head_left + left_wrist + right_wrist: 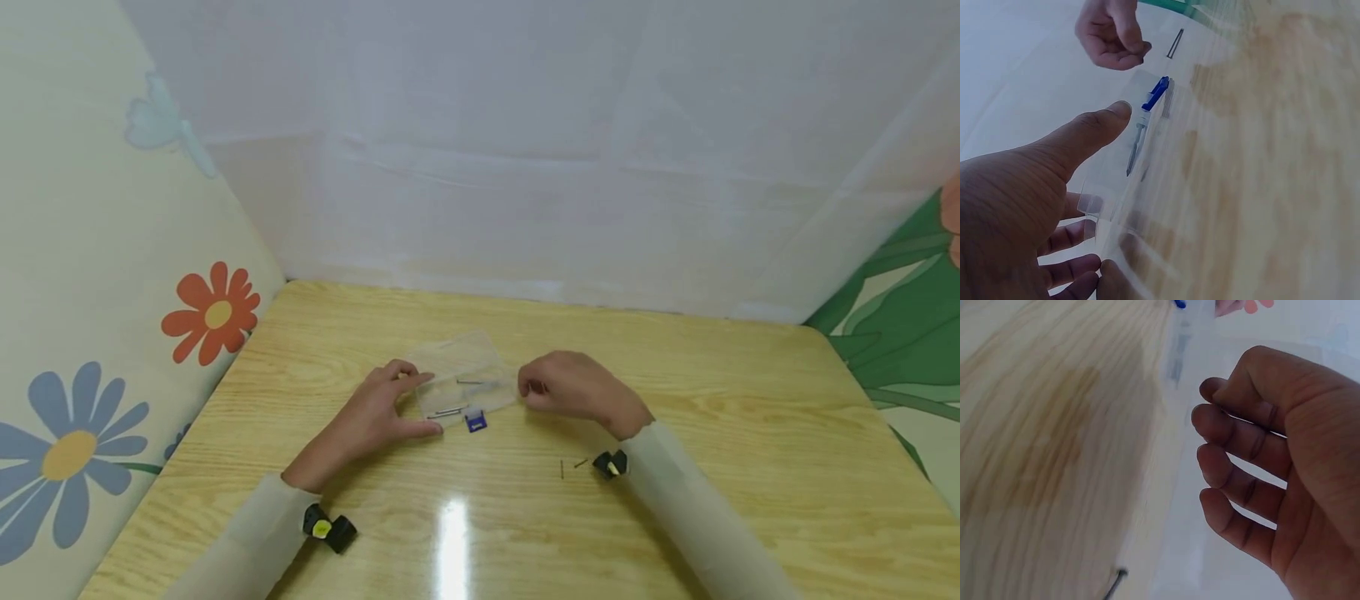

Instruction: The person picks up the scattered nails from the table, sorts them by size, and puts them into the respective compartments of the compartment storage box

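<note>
A clear plastic box lies on the table with several metal nails in it and a blue latch at its front edge. My left hand grips the box at its left end, thumb along the front side and fingers around the far side. In the left wrist view the fingertips touch the clear plastic. Just right of the box, my right hand hovers apart from it. Its fingers hang loosely curled, and I see nothing between them.
Two more nails lie on the wooden table, near the right wrist's camera. A white cloth hangs behind the table. Flower-patterned cloths stand at both sides.
</note>
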A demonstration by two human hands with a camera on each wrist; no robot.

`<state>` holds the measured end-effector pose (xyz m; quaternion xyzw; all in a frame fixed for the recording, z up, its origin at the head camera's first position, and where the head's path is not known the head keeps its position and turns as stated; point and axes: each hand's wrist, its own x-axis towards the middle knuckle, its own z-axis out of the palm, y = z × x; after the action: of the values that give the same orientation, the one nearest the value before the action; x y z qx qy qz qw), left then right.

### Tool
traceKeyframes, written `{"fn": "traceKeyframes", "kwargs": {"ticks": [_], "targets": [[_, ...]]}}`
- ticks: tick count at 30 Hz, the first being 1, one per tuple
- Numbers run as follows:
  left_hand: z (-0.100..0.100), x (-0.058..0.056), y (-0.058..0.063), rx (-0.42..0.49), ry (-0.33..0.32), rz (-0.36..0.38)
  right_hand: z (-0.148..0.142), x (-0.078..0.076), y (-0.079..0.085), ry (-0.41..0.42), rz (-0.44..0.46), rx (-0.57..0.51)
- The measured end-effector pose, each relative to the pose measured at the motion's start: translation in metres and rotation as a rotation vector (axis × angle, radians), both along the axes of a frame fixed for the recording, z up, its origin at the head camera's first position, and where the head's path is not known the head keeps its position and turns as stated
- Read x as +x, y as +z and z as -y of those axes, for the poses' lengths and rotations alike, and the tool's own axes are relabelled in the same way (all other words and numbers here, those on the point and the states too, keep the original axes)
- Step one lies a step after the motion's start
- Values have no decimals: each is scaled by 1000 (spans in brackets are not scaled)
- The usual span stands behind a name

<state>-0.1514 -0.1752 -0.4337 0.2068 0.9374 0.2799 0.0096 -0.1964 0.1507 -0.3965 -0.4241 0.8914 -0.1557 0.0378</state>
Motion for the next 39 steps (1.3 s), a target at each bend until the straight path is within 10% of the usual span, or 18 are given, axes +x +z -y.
{"fn": "traceKeyframes", "kwargs": {"ticks": [24,39], "targets": [[0,0,-1,-5,0,-4,-89,12,-8,-251,55,28],[0,0,0,1,3,-11,-97,9,-18,-268,55,36]]}}
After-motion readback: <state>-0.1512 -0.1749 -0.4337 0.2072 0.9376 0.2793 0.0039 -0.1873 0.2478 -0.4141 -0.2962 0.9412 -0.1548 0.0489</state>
